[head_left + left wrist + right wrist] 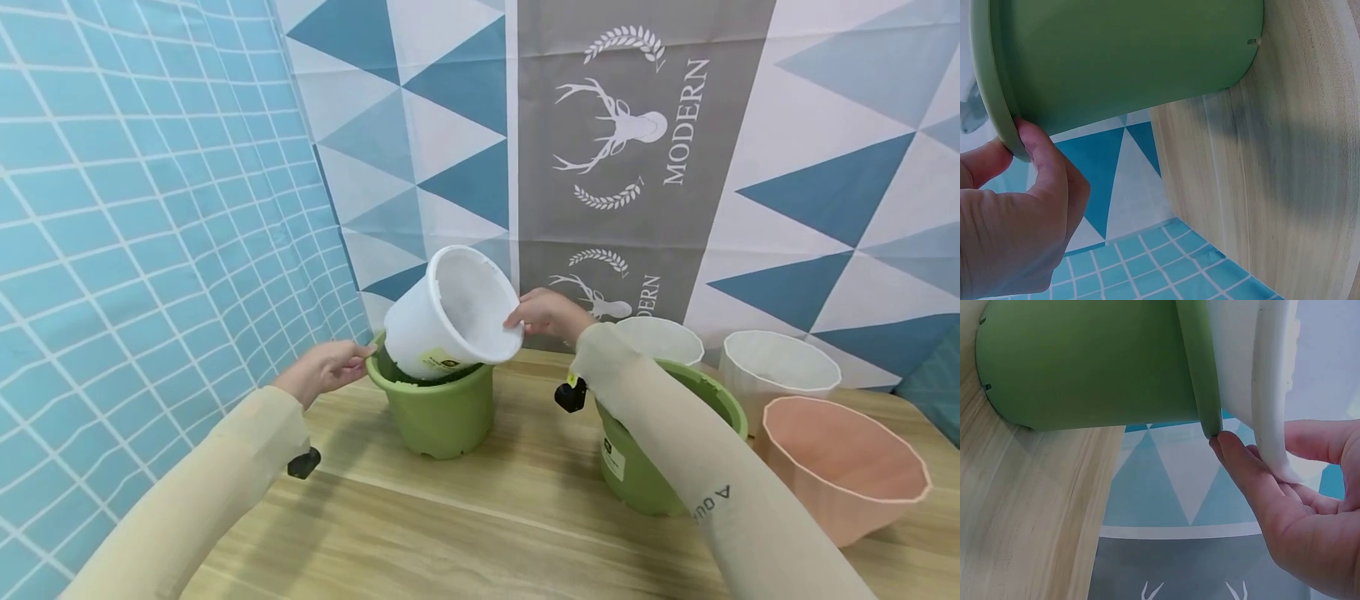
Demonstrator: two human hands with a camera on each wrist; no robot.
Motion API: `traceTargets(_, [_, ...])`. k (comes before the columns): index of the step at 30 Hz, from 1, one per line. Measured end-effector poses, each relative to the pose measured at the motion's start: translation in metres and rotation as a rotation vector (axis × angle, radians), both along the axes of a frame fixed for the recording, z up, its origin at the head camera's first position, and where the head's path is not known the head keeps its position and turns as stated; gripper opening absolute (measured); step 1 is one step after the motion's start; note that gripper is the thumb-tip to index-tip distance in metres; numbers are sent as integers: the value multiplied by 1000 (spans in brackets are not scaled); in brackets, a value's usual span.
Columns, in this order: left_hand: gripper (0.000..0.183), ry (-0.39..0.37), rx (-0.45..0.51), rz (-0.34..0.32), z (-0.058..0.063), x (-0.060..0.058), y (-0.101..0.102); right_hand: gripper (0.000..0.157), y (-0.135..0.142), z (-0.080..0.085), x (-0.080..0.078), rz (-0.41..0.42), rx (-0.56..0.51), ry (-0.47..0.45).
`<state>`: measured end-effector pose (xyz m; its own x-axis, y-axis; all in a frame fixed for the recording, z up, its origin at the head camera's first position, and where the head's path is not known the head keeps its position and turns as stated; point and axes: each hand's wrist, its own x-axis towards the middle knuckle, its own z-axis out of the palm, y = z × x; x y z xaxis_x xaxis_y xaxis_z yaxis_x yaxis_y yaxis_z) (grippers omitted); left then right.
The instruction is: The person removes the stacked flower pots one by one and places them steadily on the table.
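A white plastic flowerpot (pixel 411 329) with a yellow label leans at a tilt, its lower end inside the mouth of a green flowerpot (pixel 442 421) that stands on the table. My right hand (pixel 551 312) pinches the white pot's rim on its right side. In the right wrist view, a fingertip (pixel 1225 442) of that hand meets the green pot's rim. On the other side, my left hand (pixel 326 368) pinches the green rim between thumb and finger, plain in the left wrist view. The white pot's bottom is hidden inside the green one.
Under my right forearm stands a second green pot (pixel 637 467), partly covered by the sleeve. A salmon-coloured pot (pixel 832 492) and two white pots (pixel 780 367) stand at the right. Patterned cloth (pixel 450 117) hangs behind the wooden table (pixel 420 533); blue tiled sheeting (pixel 150 208) borders the left.
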<state>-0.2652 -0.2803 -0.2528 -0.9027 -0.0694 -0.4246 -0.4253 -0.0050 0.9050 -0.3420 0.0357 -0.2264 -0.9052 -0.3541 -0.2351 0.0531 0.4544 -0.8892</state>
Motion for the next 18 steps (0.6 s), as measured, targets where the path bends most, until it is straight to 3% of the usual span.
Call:
traceTargets(11, [62, 1, 46, -2, 0, -3, -1, 43, 13, -6, -1, 26, -191, -138])
traceTargets(18, [64, 11, 76, 8, -4, -2, -2, 15, 30, -12, 3, 108, -289, -252])
